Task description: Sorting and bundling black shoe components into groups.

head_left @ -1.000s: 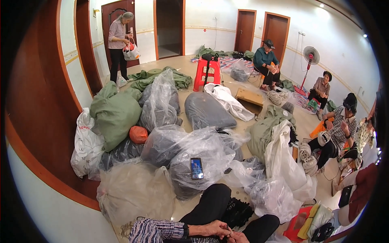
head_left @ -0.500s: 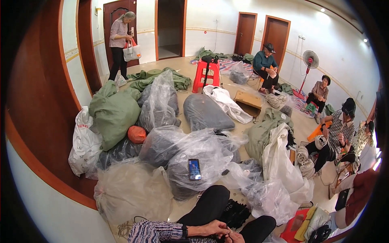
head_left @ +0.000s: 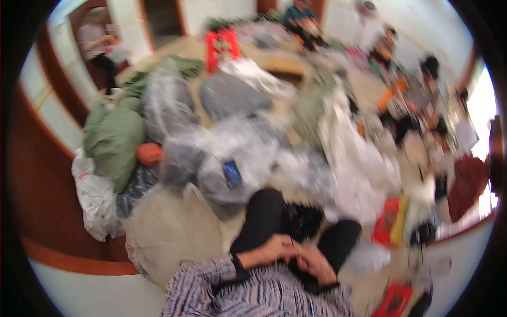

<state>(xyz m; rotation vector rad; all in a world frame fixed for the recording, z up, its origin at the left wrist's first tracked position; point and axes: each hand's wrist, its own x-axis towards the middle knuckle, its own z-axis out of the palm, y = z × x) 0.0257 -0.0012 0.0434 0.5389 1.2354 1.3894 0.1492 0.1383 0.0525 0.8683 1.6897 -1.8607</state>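
Fingers (head_left: 285,242) of the left hand (head_left: 275,249) meet those of the right hand (head_left: 315,263) in front of the striped shirt (head_left: 266,290), and the grip looks drawn in close, though I can't tell whether it pinches anything; blur swallows the detail. And there's the change! The view swings downward and smears, bringing the right cuff (head_left: 328,288) and far more shirt into sight, while the hands stay paired: the handwork seems unbroken, just harder to follow. Just beyond, between the left knee (head_left: 265,207) and right knee (head_left: 343,232), lies the black heap (head_left: 303,221), apart from those fingers. Outward we go: clear plastic bags (head_left: 245,145) crowd the front, a phone (head_left: 232,174) lying on one. The cloudy bag (head_left: 169,230) hems in the left side, only a strip of floor (head_left: 231,228) showing before the knee. Over right, a clear pouch (head_left: 368,258) sits near the leg, then a red packet (head_left: 387,224). Sideways room looks tight; upward seems freest.
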